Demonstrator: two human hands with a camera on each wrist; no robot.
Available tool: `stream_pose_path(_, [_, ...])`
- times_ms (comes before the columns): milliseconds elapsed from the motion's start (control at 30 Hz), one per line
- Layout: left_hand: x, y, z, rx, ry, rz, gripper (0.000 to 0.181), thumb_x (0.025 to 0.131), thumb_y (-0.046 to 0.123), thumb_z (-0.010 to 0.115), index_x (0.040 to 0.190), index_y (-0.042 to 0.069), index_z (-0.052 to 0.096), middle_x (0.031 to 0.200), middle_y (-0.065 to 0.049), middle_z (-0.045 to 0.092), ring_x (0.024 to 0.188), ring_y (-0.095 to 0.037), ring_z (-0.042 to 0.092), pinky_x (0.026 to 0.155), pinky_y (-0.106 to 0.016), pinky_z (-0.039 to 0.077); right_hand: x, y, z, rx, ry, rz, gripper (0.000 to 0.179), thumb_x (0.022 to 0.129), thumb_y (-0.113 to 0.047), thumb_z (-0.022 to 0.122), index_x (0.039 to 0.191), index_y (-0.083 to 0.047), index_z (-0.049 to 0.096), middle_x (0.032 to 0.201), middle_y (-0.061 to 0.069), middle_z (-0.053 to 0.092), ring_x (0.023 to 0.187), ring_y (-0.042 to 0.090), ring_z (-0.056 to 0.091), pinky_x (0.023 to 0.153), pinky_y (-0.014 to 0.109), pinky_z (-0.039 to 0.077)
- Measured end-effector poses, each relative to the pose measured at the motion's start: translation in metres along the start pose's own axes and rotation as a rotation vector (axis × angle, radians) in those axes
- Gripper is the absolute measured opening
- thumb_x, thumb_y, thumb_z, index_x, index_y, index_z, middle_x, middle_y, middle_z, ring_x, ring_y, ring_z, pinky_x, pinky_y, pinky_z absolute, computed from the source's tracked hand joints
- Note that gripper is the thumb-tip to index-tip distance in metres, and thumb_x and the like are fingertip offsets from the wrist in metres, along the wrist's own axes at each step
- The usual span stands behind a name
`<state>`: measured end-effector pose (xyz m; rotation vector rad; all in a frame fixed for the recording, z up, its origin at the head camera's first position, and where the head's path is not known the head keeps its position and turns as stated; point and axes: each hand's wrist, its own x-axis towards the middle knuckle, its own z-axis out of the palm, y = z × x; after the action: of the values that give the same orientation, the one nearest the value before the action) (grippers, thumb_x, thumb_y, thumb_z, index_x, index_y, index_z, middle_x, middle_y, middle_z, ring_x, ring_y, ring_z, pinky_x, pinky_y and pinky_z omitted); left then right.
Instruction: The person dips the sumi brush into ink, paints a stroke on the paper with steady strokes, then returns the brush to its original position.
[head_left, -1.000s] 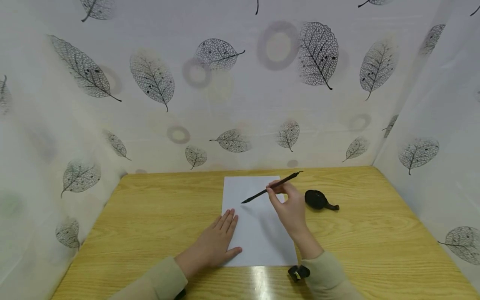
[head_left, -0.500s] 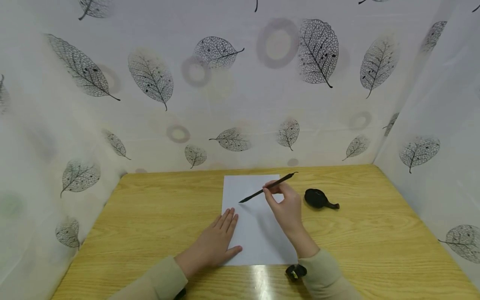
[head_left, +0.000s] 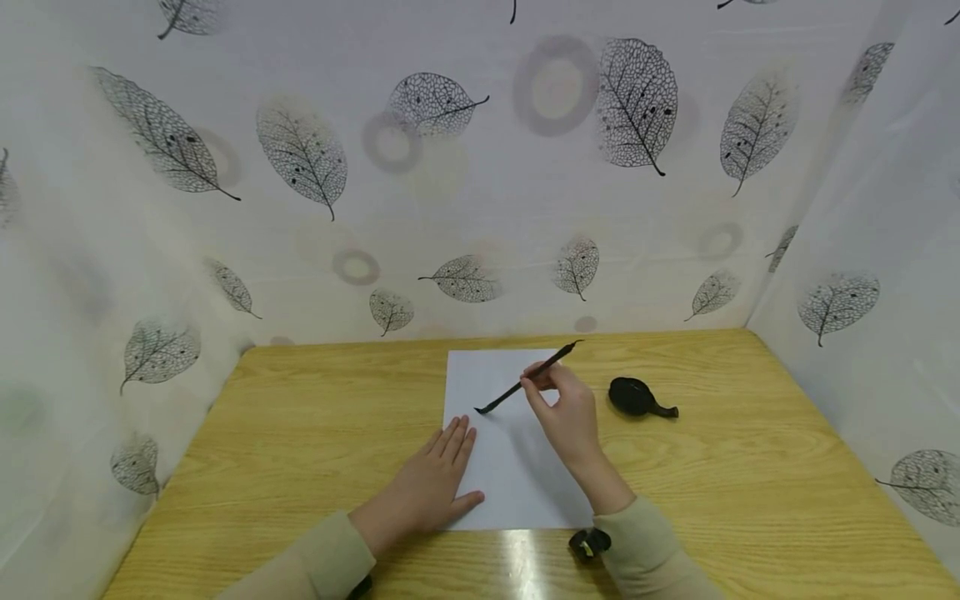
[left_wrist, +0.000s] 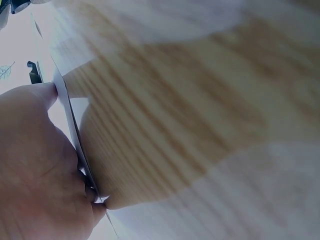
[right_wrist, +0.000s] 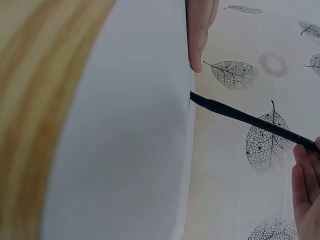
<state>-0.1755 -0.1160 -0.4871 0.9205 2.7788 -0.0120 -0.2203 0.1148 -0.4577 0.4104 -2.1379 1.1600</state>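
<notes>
My right hand [head_left: 566,417] pinches a dark writing brush [head_left: 517,386] between thumb and fingers, partway up its slanted handle. The brush's black tip is bent against a white sheet of paper [head_left: 517,467], left of the sheet's middle. In the right wrist view the brush [right_wrist: 245,117] meets the paper [right_wrist: 125,125] at its tip, near fingers of the left hand [right_wrist: 200,32]. Flat on the sheet's left edge rests my left hand [head_left: 431,487], fingers straight and thumb spread. Its palm side [left_wrist: 40,160] shows along the paper's edge in the left wrist view.
A black ink dish [head_left: 633,397] with a short handle lies right of the paper on the wood-grain table [head_left: 315,433]. A leaf-printed white curtain [head_left: 480,208] encloses the table at the back and sides. A black wrist device [head_left: 589,544] sits by the right sleeve.
My right hand has moved slightly left and the brush stands somewhat steeper. Its tip has come down and left, now bent on the paper. The left hand has stayed still.
</notes>
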Motion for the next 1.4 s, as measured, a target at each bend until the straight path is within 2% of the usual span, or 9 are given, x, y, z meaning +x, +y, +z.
stream_pose_path(133, [-0.0003,0.0002,-0.0001,0.001,-0.006,-0.003,0.09,0.107,0.062,0.049,0.167,0.0,0.025,0.177,-0.02,0.018,0.166,-0.034,0.021,0.133,-0.049,0.028,0.0006,-0.0013,-0.0004,-0.037,-0.035,0.007,0.011,0.091,-0.003,0.082,0.1,-0.002,0.076,0.094,0.012,0.079,0.081,0.025,0.078,0.075,0.041,0.065])
stream_pose_path(433, [-0.0011,0.0001,-0.0015,-0.007,-0.016,-0.001,0.089,0.107,0.061,0.049,0.167,-0.001,0.025,0.177,-0.021,0.018,0.166,-0.034,0.02,0.133,-0.049,0.028,0.0032,-0.0019,-0.0021,-0.091,-0.083,0.03,0.009,0.092,-0.002,0.08,0.1,-0.003,0.075,0.095,0.012,0.079,0.083,0.025,0.078,0.076,0.042,0.066])
stream_pose_path(800, [-0.0007,0.0002,-0.0011,0.003,-0.012,0.004,0.089,0.107,0.062,0.048,0.167,0.0,0.026,0.177,-0.021,0.018,0.166,-0.034,0.021,0.133,-0.048,0.028,0.0038,-0.0021,-0.0029,-0.11,-0.084,0.046,0.01,0.092,-0.002,0.08,0.1,-0.003,0.075,0.094,0.012,0.078,0.083,0.026,0.078,0.077,0.043,0.065])
stream_pose_path(1400, [-0.0005,-0.0005,-0.002,-0.009,-0.007,0.007,0.089,0.107,0.061,0.049,0.167,-0.001,0.026,0.177,-0.021,0.018,0.166,-0.035,0.02,0.133,-0.049,0.028,0.007,-0.0027,-0.0049,-0.107,-0.065,0.018,0.01,0.091,-0.002,0.08,0.1,-0.003,0.075,0.094,0.013,0.078,0.083,0.026,0.078,0.076,0.041,0.066])
